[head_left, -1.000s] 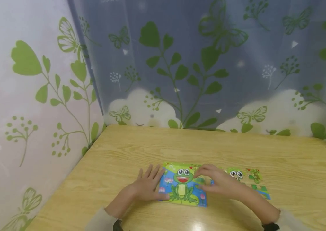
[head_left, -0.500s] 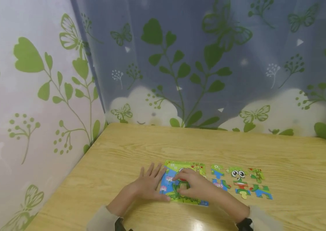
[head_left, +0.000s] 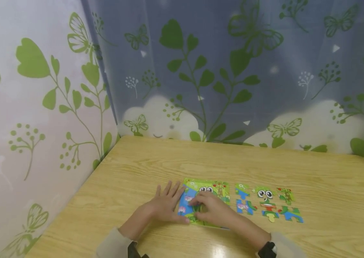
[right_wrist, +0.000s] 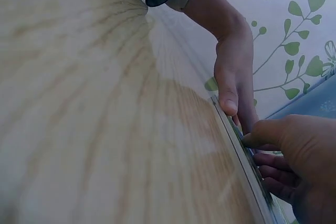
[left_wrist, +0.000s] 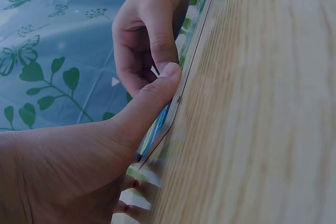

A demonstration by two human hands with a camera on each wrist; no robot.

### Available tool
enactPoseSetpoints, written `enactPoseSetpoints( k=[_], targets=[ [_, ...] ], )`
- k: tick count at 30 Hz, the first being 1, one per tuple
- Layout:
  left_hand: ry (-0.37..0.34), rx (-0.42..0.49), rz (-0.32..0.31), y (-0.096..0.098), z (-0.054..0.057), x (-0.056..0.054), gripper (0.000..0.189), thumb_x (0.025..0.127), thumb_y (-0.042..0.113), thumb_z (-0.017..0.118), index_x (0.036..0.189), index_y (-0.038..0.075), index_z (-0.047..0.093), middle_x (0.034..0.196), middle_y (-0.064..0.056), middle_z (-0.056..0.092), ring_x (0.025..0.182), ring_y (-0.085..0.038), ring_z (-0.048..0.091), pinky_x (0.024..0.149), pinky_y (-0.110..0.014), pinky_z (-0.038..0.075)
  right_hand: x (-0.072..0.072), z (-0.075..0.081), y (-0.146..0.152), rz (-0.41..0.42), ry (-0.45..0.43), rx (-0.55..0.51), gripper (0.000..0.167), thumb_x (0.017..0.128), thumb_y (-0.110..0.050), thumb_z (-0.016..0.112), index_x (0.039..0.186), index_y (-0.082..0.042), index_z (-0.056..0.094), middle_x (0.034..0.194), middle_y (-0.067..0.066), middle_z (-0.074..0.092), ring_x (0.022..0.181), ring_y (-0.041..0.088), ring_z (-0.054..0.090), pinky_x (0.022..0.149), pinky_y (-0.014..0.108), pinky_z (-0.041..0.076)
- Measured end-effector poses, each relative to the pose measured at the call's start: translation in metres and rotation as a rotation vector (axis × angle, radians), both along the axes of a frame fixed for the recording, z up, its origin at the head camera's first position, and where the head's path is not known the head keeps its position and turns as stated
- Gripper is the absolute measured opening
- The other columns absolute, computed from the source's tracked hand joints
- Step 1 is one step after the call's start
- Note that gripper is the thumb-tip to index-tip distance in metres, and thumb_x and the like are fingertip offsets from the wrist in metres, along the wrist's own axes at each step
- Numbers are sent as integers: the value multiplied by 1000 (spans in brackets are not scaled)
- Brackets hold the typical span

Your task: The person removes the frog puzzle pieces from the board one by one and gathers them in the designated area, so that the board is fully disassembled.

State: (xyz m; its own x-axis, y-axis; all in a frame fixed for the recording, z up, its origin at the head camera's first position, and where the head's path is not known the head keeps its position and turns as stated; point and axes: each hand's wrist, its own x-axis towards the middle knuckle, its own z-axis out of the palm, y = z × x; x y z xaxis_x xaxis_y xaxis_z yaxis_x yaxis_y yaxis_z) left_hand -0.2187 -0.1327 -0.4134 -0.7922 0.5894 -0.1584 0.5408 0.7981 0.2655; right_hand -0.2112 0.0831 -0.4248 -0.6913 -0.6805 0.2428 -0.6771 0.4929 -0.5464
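Note:
A frog picture puzzle board [head_left: 189,182] lies on the table. My left hand [head_left: 165,208] rests with spread fingers along its left edge, the thumb at the near-left corner. Over the frog's body is my right hand [head_left: 215,212], fingers bent and fingertips at the board's surface, covering much of the picture. I cannot tell whether a piece is between its finger and thumb. In the left wrist view, the left thumb [left_wrist: 157,85] lies at the board's edge beside the right hand [left_wrist: 152,24]. The right wrist view shows the right fingers [right_wrist: 275,174] close against the board.
To the right of the board are several loose puzzle pieces in two rows, among them an eyes piece [head_left: 265,193], a tree piece [head_left: 286,194] and a blue-green piece [head_left: 291,215]. Patterned curtains [head_left: 182,71] stand behind and left of the wooden table [head_left: 143,161].
My right hand has moved left from the board's right edge to over the frog's body, uncovering the loose pieces. My left hand stays at the left edge.

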Motion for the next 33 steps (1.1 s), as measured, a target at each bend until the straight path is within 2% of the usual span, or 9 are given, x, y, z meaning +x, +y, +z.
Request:
enactPoseSetpoints(
  k=[10,17,24,33],
  targets=[
    [-5,-10,4,-2,-1,1,103,78,70,50,147,6,10,150,-19,5,133,-43,-1,98,-66,1,0,-8,-5,-45,-43,-109,19,81,-4,69,100,-6,65,90,-6,54,85,11,52,76,24,46],
    [-12,-12,13,-3,0,1,103,77,70,50,148,7,10,151,-18,5,134,-42,-2,98,-65,0,1,-10,-9,-89,-3,-127,18,79,-2,70,96,-6,66,88,-6,53,81,10,52,72,22,47],
    [-3,-17,16,-2,1,0,102,78,70,50,148,6,11,151,-19,5,134,-42,0,98,-65,2,1,-9,-9,-145,-34,-153,17,80,-2,70,96,-6,67,87,-7,53,81,12,54,73,20,47],
    [12,-14,0,0,0,0,103,77,70,50,148,6,11,150,-20,6,133,-44,0,97,-66,3,1,-3,-1,-145,-29,-178,17,80,-3,69,97,-6,66,92,-4,56,86,15,58,76,23,48]
  ],
)
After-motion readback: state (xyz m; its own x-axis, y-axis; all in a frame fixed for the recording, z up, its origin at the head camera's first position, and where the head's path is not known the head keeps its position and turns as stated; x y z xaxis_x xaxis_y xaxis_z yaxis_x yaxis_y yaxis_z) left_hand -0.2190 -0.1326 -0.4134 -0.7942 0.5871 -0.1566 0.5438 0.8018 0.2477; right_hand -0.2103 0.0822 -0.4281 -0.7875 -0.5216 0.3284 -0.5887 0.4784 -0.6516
